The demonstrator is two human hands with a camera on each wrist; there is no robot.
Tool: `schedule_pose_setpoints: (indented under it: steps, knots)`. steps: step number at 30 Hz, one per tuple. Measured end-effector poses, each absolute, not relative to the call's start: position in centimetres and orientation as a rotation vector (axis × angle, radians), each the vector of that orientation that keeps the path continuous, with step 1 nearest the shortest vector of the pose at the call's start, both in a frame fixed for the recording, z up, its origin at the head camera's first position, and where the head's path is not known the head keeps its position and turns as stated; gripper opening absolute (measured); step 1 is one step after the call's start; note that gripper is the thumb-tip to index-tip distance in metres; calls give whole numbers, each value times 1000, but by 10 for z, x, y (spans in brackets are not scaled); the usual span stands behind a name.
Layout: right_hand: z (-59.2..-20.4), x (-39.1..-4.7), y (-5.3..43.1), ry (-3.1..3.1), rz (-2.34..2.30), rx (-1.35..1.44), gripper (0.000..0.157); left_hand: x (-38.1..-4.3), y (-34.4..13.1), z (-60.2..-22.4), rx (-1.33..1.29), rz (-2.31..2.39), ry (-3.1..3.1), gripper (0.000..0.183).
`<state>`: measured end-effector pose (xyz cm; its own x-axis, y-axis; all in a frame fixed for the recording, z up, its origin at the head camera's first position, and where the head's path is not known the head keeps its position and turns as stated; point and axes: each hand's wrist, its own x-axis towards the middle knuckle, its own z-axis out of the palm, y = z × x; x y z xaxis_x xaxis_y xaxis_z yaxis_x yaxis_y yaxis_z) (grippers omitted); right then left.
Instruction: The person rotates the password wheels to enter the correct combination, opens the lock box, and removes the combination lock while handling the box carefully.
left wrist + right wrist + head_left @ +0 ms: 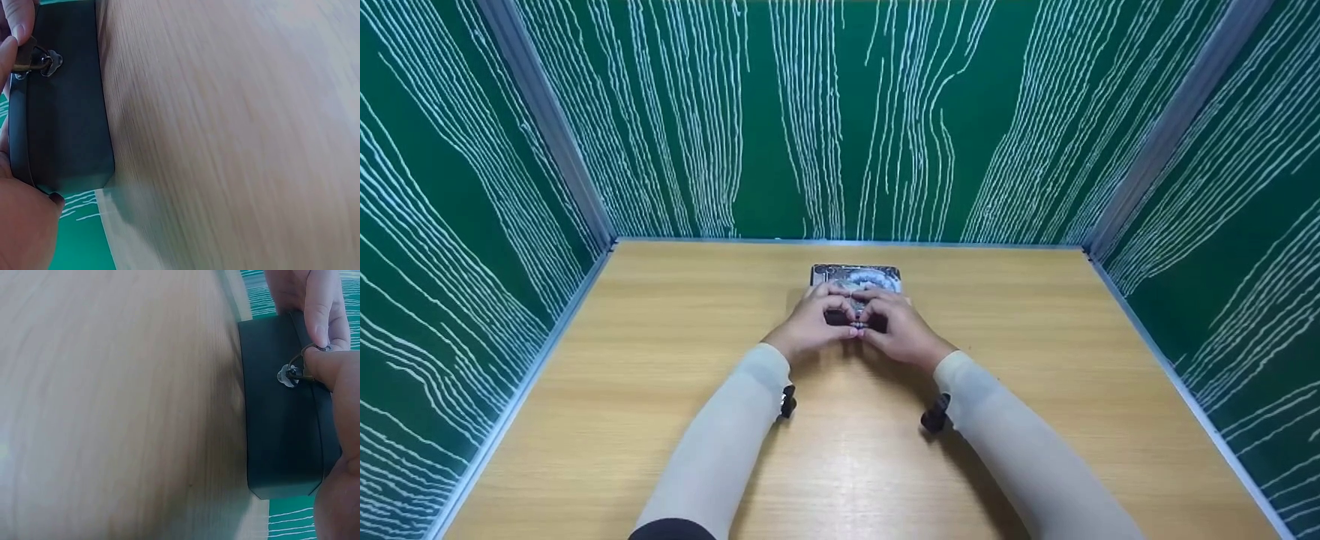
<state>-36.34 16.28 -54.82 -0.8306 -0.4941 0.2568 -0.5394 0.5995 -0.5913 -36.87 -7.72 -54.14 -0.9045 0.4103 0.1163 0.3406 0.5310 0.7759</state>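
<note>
A small dark box with a patterned grey-and-white lid stands toward the far side of the table. On its front face is a silver clasp plate, through which runs the loop of what looks like a small bronze-coloured padlock. My left hand bends over the box's left half, its thumb and finger pinching the padlock. From the other side my right hand pinches the same piece, both thumbs nearly meeting in front. Fingertips cover much of the padlock's body.
The box rests on a light wooden table. Green panels with white wavy lines rise along the table's back and sides, joined by grey corner posts. Dark wrist devices sit at both sleeves.
</note>
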Motion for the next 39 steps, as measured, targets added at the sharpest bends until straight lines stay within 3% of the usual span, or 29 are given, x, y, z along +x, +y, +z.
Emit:
schedule_pose_setpoints:
  steps: [15,29,39]
  knots:
    - [-553,-367,163,-2691,1025,928,13,-367,-78,-542,691,1300,2707,25]
    - [-552,-366,161,-2722,1090,860,13,-367,-77,-541,608,1291,2691,16]
    - [-551,-365,162,-2676,1119,900,11,-370,-77,-542,708,1327,2689,22]
